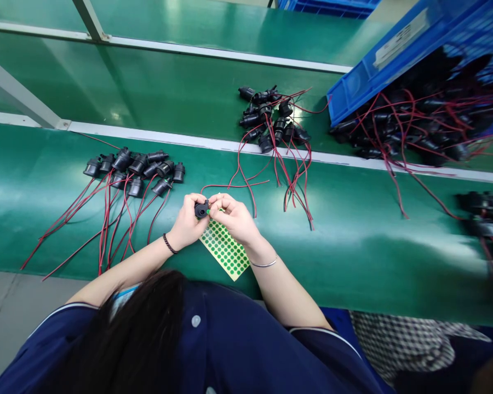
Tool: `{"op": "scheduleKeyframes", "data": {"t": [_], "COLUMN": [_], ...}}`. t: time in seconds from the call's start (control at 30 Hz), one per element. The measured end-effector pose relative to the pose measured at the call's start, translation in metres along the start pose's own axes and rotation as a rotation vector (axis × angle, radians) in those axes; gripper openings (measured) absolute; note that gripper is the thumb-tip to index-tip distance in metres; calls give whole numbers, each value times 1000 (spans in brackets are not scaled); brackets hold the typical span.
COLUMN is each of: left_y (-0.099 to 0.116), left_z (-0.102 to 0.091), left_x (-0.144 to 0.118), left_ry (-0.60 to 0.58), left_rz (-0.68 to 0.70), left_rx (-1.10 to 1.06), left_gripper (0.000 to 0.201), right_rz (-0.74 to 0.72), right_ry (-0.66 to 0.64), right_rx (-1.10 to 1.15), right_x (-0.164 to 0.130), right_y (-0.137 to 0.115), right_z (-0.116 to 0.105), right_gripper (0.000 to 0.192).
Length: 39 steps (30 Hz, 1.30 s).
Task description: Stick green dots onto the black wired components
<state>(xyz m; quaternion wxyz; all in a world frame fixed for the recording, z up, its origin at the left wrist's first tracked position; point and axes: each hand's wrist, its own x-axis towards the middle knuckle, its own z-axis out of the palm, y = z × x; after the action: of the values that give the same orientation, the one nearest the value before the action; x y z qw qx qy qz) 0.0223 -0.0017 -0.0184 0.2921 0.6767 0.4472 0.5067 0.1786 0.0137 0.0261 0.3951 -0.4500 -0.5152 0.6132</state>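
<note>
Between the fingers of my left hand [188,223] is a small black cylindrical part [201,210] with a round opening facing me; its red wire [234,186] trails off behind my hands. My right hand [235,219] pinches a small green round sticker [208,212] against the side of that part, thumb and index finger pressed together. Under my hands lies a pale yellow sheet [234,276] bearing rows of green round stickers, its upper edge hidden by my fingers.
To the left rests a group of black wired parts [135,164]. Another pile [267,117] lies at the back across a white rail [168,139]. A tilted blue crate [353,90] at the right spills more parts [427,128]. Further dark parts [488,213] are blurred at the right edge.
</note>
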Motion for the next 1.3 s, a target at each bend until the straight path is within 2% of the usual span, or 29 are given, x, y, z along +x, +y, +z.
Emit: {"op": "scheduleKeyframes", "data": {"t": [0.63, 0.9, 1.13, 1.3], "left_y": [0, 1, 1, 0], "left_z": [0, 1, 0, 0], "left_x": [1, 0, 0, -2], "left_ry": [-34, -19, -19, -35], "left_rz": [65, 66, 66, 137], "left_rx": [72, 78, 62, 74], "left_gripper": [33, 32, 33, 33], "right_rz": [-3, 1, -10, 1], "right_ry": [39, 58, -2, 21], "right_rx": [-40, 12, 33, 78], "right_x": [0, 0, -1, 0], "right_y": [-1, 3, 2, 4], "right_z": [4, 8, 4, 6], "right_gripper": [10, 15, 10, 11]}}
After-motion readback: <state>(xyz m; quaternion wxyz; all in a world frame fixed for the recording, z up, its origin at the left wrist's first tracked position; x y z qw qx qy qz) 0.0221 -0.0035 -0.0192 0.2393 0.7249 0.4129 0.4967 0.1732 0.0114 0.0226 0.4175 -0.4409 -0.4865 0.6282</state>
